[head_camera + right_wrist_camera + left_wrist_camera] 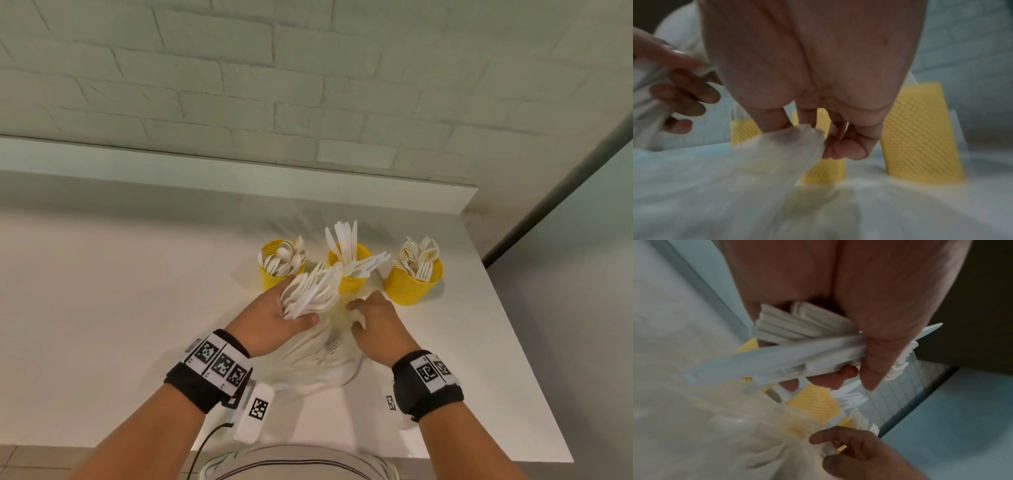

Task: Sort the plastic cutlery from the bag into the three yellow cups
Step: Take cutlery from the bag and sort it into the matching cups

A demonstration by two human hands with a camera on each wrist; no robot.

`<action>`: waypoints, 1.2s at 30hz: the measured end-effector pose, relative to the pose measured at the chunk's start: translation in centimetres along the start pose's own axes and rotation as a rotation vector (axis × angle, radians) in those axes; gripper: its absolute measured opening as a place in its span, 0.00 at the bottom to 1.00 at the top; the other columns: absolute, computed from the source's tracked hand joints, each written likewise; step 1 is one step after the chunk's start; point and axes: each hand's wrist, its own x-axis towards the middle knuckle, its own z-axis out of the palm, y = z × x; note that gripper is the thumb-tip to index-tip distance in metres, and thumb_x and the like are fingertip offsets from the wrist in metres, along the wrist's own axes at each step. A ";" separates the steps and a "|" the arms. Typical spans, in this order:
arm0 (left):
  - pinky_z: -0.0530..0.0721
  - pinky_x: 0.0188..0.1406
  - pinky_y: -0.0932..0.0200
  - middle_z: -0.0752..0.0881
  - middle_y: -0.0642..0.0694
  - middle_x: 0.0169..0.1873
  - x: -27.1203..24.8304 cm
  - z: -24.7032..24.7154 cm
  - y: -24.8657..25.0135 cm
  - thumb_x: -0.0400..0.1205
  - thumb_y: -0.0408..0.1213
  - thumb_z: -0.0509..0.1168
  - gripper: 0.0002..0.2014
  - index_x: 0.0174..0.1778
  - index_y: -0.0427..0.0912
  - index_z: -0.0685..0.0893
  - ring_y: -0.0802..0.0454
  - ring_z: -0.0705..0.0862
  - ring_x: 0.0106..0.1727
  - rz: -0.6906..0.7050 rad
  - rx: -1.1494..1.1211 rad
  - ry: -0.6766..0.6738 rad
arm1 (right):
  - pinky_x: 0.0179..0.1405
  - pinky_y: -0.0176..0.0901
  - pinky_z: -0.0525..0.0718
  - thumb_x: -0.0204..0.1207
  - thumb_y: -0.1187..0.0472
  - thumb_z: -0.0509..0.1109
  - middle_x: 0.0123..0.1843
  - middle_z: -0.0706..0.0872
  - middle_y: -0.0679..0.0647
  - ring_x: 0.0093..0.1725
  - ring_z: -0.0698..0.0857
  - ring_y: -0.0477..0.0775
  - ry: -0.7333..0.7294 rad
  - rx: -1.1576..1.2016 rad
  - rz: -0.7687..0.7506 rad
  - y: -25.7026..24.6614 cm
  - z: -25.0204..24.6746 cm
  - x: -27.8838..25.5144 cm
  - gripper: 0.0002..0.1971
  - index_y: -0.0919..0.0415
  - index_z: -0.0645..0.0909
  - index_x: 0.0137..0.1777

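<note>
Three yellow mesh cups stand in a row on the white counter: the left cup (274, 274) holds spoons, the middle cup (349, 281) knives, the right cup (412, 284) forks. My left hand (277, 315) grips a fanned bundle of white plastic cutlery (311, 291) just in front of the left and middle cups; the bundle (797, 350) fills the left wrist view. My right hand (373, 322) pinches the edge of the clear plastic bag (322, 356), seen close as bag (789, 146). More cutlery lies inside the bag.
A raised ledge (239, 178) and a white brick wall (274, 68) run behind the cups. The counter's right edge (520, 342) drops off beside the right cup. A white tagged device with a black cable (253, 414) hangs under my left wrist.
</note>
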 end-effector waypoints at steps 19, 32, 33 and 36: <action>0.84 0.31 0.64 0.86 0.48 0.27 1.6 2.2 7.4 0.75 0.18 0.72 0.11 0.45 0.37 0.83 0.52 0.85 0.29 0.088 -0.223 0.028 | 0.71 0.54 0.81 0.85 0.59 0.65 0.70 0.86 0.47 0.72 0.81 0.49 0.490 0.416 -0.557 -11.1 -10.5 -0.9 0.15 0.55 0.89 0.67; 0.86 0.40 0.64 0.91 0.52 0.34 3.6 3.2 13.2 0.77 0.25 0.76 0.08 0.45 0.42 0.88 0.57 0.90 0.39 0.204 -0.465 0.367 | 0.67 0.55 0.83 0.84 0.40 0.63 0.62 0.90 0.56 0.59 0.89 0.57 0.033 1.395 0.056 -4.3 -10.1 -1.4 0.23 0.57 0.85 0.65; 0.88 0.42 0.62 0.92 0.53 0.37 3.9 3.7 14.0 0.77 0.25 0.76 0.10 0.46 0.46 0.88 0.57 0.91 0.42 0.231 -0.471 0.360 | 0.68 0.58 0.82 0.83 0.40 0.61 0.61 0.90 0.58 0.57 0.90 0.57 -0.056 1.452 0.112 -4.2 -10.1 -1.5 0.23 0.56 0.87 0.63; 0.91 0.52 0.53 0.94 0.52 0.45 4.9 6.1 15.4 0.75 0.30 0.79 0.15 0.49 0.56 0.90 0.54 0.92 0.51 0.229 -0.474 0.359 | 0.68 0.60 0.85 0.87 0.45 0.57 0.67 0.90 0.53 0.64 0.90 0.58 -0.190 1.663 0.108 -4.2 -11.3 -1.8 0.21 0.46 0.93 0.58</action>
